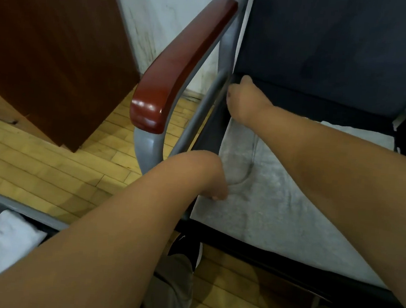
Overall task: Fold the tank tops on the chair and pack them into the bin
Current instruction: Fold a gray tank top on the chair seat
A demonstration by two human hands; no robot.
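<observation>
From my head camera, looking down, the grey tank top (279, 198) lies spread flat on the dark seat of the chair (301, 96), and my forearms cross over it. My left hand (212, 187) is at its near left edge, close beside the curved armhole seam, with the fingers curled down onto the cloth. I judge that they are pinching that edge, though the wrist hides most of them. My right hand (239, 97) reaches to the far left corner of the seat, next to the grey frame under the red armrest (180, 64). Its fingers are bent, but I cannot tell whether they hold cloth or nothing. As for progress, the bin (18, 202) stands on the floor at my lower left with one white folded piece (2, 241) already in it, so part of the packing looks done. This grey top shows no fold yet, so folding it and putting it in the bin are still to do. I see no other top on the chair. The curved seam sits at the armrest side, so I judge the straps point left and the hem points right under my right forearm. That puts its long axis across the seat from side to side.
</observation>
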